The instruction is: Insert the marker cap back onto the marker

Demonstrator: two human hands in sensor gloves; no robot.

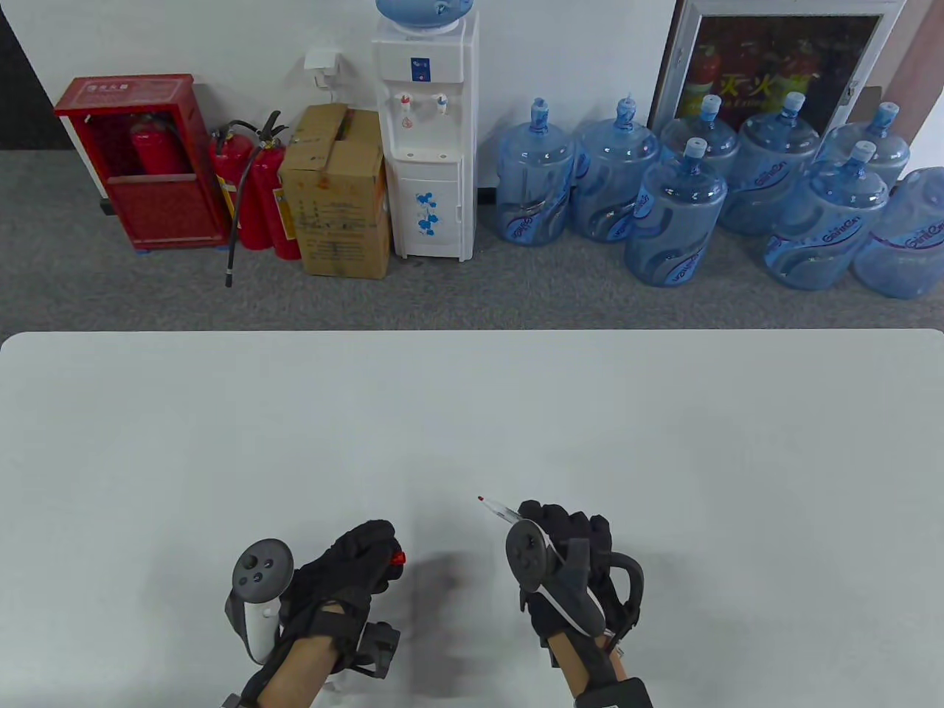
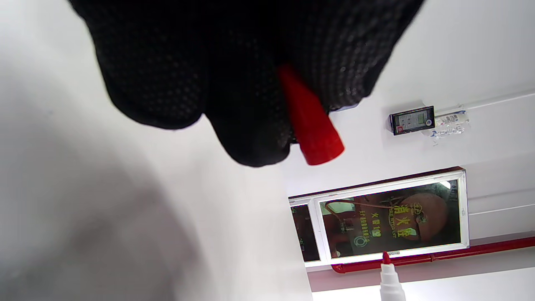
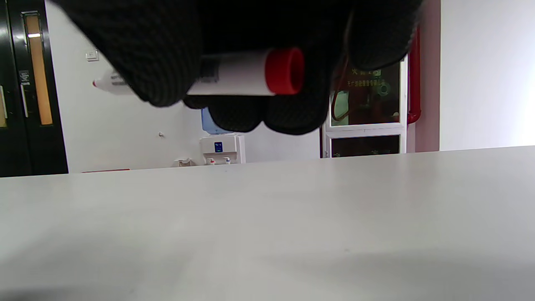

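Observation:
My left hand (image 1: 354, 568) grips the red marker cap (image 1: 397, 557), whose open end sticks out to the right; in the left wrist view the cap (image 2: 311, 125) pokes out below my gloved fingers (image 2: 246, 138). My right hand (image 1: 568, 538) holds the white marker (image 1: 495, 509) above the table, its red tip pointing up-left toward the cap, a gap between them. In the right wrist view the marker (image 3: 234, 73) lies across my fingers (image 3: 138, 54), red end plug to the right. The marker tip also shows in the left wrist view (image 2: 388, 276).
The white table (image 1: 472, 413) spreads ahead of both hands. Beyond its far edge stand fire extinguishers (image 1: 254, 192), a cardboard box (image 1: 335, 192), a water dispenser (image 1: 428, 140) and several blue water jugs (image 1: 678, 206).

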